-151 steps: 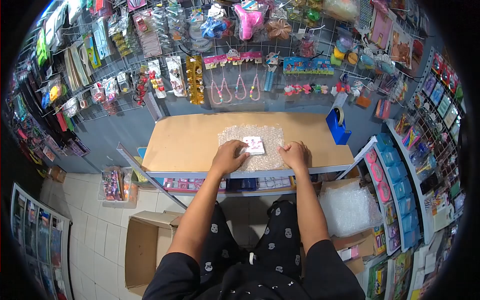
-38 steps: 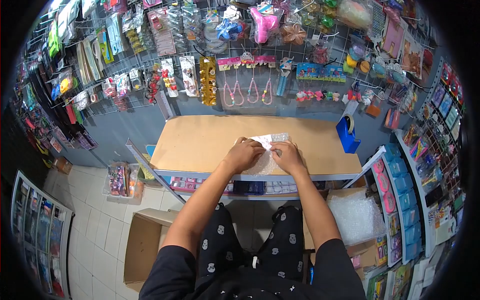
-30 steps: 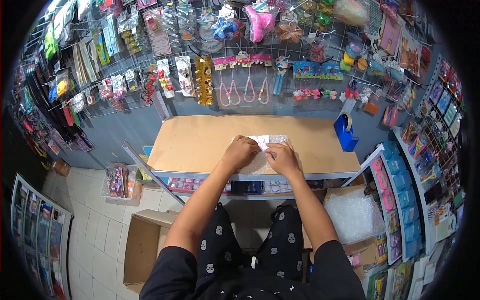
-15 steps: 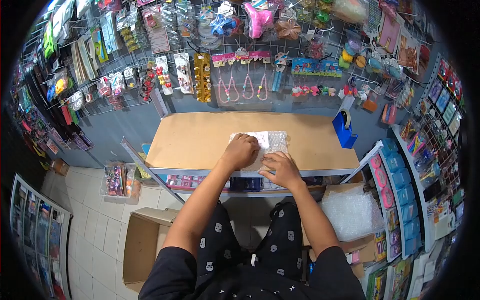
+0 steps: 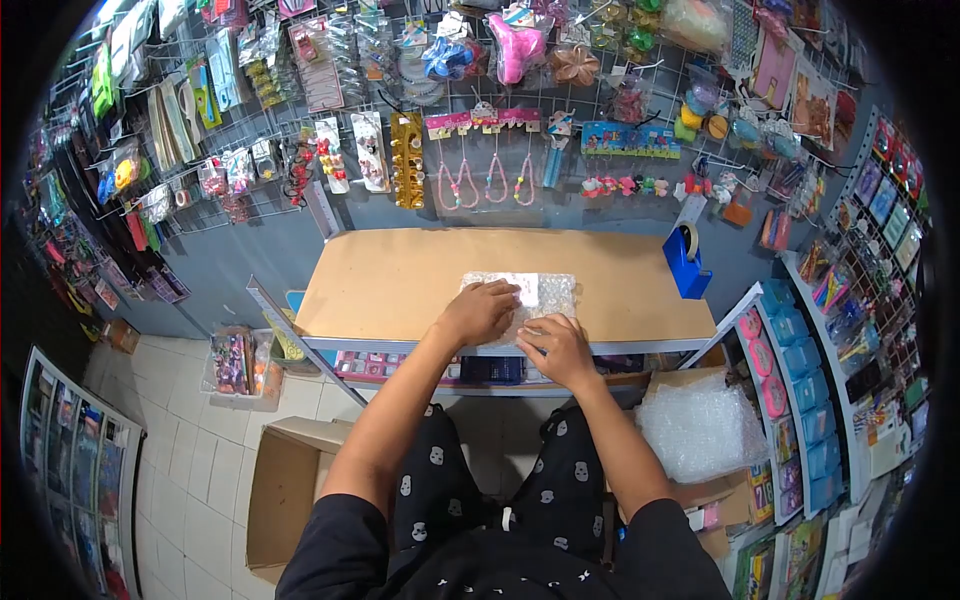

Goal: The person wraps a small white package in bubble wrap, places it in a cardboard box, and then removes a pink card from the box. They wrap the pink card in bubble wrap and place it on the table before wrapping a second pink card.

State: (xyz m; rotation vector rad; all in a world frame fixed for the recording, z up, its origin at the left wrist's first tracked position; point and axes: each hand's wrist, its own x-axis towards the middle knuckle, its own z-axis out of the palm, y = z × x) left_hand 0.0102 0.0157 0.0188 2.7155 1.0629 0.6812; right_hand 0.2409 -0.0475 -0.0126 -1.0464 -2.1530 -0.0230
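A flat sheet of bubble wrap (image 5: 558, 292) lies near the front middle of the wooden tabletop (image 5: 390, 270), with a white paper (image 5: 528, 287) on it. My left hand (image 5: 482, 312) rests palm down over the left part of the wrap, its fingers stretched across the wrap and reaching the paper. At the sheet's near edge is my right hand (image 5: 558, 348), thumb and fingers closed on the wrap by the table's front. Both hands cover part of the sheet.
A blue tape dispenser (image 5: 686, 262) stands at the table's right end. Below on the right is a stack of bubble wrap (image 5: 700, 428); an open cardboard box (image 5: 285, 500) sits on the floor at left. Hanging goods line the wall grid behind.
My right hand's fingers have drawn closer together at the wrap's near edge. My left hand has flattened slightly over the sheet. The whole view has shifted a little.
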